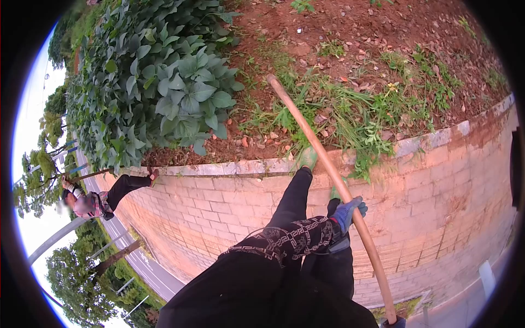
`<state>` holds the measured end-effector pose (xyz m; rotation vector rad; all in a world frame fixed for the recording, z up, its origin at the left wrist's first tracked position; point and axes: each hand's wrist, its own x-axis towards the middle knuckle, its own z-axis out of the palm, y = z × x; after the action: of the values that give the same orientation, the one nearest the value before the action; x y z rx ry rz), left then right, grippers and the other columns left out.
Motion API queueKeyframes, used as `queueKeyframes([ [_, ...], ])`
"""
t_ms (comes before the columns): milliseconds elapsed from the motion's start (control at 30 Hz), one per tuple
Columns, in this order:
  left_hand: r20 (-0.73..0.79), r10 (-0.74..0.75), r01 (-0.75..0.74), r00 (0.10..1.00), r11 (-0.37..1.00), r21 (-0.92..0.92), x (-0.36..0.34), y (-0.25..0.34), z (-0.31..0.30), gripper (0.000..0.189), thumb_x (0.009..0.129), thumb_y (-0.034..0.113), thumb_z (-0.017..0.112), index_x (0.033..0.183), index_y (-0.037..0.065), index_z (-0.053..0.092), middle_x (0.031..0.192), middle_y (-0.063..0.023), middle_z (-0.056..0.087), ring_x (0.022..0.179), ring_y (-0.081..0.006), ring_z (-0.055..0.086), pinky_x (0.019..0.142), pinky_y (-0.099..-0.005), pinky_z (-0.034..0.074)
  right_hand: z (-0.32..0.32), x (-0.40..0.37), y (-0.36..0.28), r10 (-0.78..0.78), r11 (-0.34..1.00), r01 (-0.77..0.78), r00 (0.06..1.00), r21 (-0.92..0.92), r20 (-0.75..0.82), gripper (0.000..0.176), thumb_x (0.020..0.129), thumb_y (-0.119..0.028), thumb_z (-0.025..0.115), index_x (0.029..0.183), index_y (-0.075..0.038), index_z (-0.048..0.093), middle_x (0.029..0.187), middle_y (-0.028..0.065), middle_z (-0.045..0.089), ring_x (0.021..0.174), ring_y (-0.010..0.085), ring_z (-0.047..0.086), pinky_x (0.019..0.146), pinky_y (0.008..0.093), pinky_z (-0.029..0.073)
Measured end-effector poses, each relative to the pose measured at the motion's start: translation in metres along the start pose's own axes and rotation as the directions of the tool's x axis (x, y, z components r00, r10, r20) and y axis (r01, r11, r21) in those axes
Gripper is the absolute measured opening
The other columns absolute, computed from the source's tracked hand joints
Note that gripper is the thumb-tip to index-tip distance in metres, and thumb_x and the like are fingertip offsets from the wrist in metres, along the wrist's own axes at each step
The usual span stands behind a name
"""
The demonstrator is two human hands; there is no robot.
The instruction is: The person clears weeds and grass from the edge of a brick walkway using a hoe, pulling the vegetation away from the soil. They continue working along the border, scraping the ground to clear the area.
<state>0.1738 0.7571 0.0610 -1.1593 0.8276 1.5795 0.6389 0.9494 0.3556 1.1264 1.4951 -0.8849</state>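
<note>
A long, slightly bent wooden pole (313,127) slants across the head view, from the weeds down to the lower right. My left hand (345,213), in a blue glove, is closed around its middle. At the bottom edge, my right hand (395,322) appears as a dark gloved shape around the pole's lower end, mostly cut off by the frame. The pole's far tip shows plain wood, above pulled or cut grass (350,109). Below the left hand are my dark-trousered legs, with one green shoe (308,158) against the bed's edge.
A leafy bush (186,93) fills the upper left of the soil bed (273,33). A narrow kerb (240,168) divides bed from brick paving (229,191). At left, another person (95,202) stands holding a long handle, with a road and trees beyond.
</note>
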Motion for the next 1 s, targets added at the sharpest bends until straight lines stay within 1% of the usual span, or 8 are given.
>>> queueKeyframes([
  [67, 0.055, -0.194, 0.199, 0.979, 0.975, -0.102, 0.027, 0.047, -0.001, 0.032, 0.083, 0.024, 0.072, 0.104, 0.006, 0.056, 0.093, -0.0124, 0.062, 0.087, -0.0296, 0.065, 0.079, -0.0423, 0.056, 0.006, 0.009, 0.013, -0.044, 0.999, 0.044, 0.996, -0.002, -0.081, 0.036, 0.075, -0.021, 0.075, 0.105, -0.003, 0.066, 0.087, 0.0102, 0.070, 0.079, 0.0213, 0.066, 0.070, 0.0371, 0.053],
  [267, -0.047, -0.120, 0.118, 0.992, 0.991, -0.059, 0.029, 0.068, -0.022, 0.020, 0.086, 0.018, 0.065, 0.100, 0.006, 0.055, 0.087, -0.0093, 0.060, 0.085, -0.0291, 0.064, 0.081, -0.0414, 0.054, 0.055, 0.061, 0.016, -0.134, 0.917, 0.020, 0.957, -0.399, -0.258, 0.045, 0.074, -0.035, 0.076, 0.105, -0.004, 0.066, 0.083, 0.0149, 0.069, 0.079, 0.0275, 0.068, 0.069, 0.0406, 0.053],
  [433, -0.029, 0.034, -0.036, 0.999, 0.997, -0.068, 0.024, 0.188, -0.035, 0.018, 0.086, 0.012, 0.063, 0.099, 0.005, 0.053, 0.081, -0.0086, 0.056, 0.078, -0.0267, 0.060, 0.079, -0.0419, 0.054, 0.076, 0.115, -0.118, 0.055, 0.995, -0.078, 0.947, -0.059, -0.318, 0.012, 0.067, -0.009, 0.069, 0.078, -0.007, 0.065, 0.072, 0.0128, 0.067, 0.068, 0.0304, 0.066, 0.064, 0.0386, 0.050],
  [533, -0.131, 0.184, -0.187, 0.974, 0.982, -0.010, 0.024, 0.277, -0.027, 0.012, 0.088, 0.010, 0.058, 0.094, 0.004, 0.050, 0.076, -0.0055, 0.050, 0.068, -0.0231, 0.054, 0.074, -0.0401, 0.052, 0.074, 0.145, -0.218, -0.090, 0.994, 0.068, 0.944, -0.080, -0.318, 0.012, 0.068, -0.014, 0.070, 0.078, -0.009, 0.064, 0.071, 0.0166, 0.065, 0.070, 0.0361, 0.065, 0.063, 0.0425, 0.050],
  [567, -0.018, 0.223, -0.222, 0.975, 0.974, 0.030, 0.029, 0.309, -0.032, 0.011, 0.089, 0.010, 0.057, 0.092, 0.004, 0.049, 0.077, -0.0052, 0.050, 0.068, -0.0225, 0.053, 0.074, -0.0397, 0.052, 0.070, 0.150, -0.250, -0.180, 0.982, 0.152, 0.926, -0.110, -0.333, 0.012, 0.070, -0.016, 0.069, 0.077, -0.009, 0.063, 0.070, 0.0169, 0.065, 0.069, 0.0378, 0.065, 0.062, 0.0442, 0.050],
  [667, 0.191, 0.326, -0.340, 0.926, 0.939, 0.047, 0.026, 0.383, -0.031, 0.008, 0.090, 0.009, 0.054, 0.090, 0.007, 0.047, 0.075, -0.0042, 0.048, 0.066, -0.0206, 0.050, 0.073, -0.0387, 0.051, 0.056, 0.162, -0.331, -0.235, 0.969, 0.202, 0.932, -0.145, -0.275, 0.016, 0.072, -0.019, 0.070, 0.082, -0.009, 0.064, 0.073, 0.0178, 0.066, 0.071, 0.0376, 0.066, 0.064, 0.0437, 0.052],
  [867, 0.181, 0.523, -0.551, 0.833, 0.812, 0.193, 0.059, 0.455, -0.043, 0.014, 0.094, 0.017, 0.056, 0.090, 0.008, 0.047, 0.073, -0.0035, 0.049, 0.065, -0.0194, 0.050, 0.067, -0.0373, 0.051, 0.048, 0.180, -0.430, -0.312, 0.948, 0.312, 0.950, 0.058, 0.004, 0.022, 0.073, -0.023, 0.071, 0.084, -0.006, 0.064, 0.070, 0.0164, 0.067, 0.066, 0.0314, 0.068, 0.061, 0.0397, 0.054],
  [1000, -0.217, 0.504, -0.411, 0.836, 0.837, 0.360, 0.114, 0.437, -0.076, 0.015, 0.092, 0.020, 0.061, 0.093, 0.010, 0.051, 0.072, -0.0053, 0.054, 0.062, -0.0206, 0.055, 0.060, -0.0377, 0.052, 0.027, 0.166, -0.431, -0.227, 0.962, 0.152, 0.910, 0.229, 0.347, 0.019, 0.072, -0.021, 0.073, 0.081, -0.005, 0.067, 0.064, 0.0093, 0.065, 0.053, 0.0166, 0.065, 0.050, 0.0309, 0.052],
])
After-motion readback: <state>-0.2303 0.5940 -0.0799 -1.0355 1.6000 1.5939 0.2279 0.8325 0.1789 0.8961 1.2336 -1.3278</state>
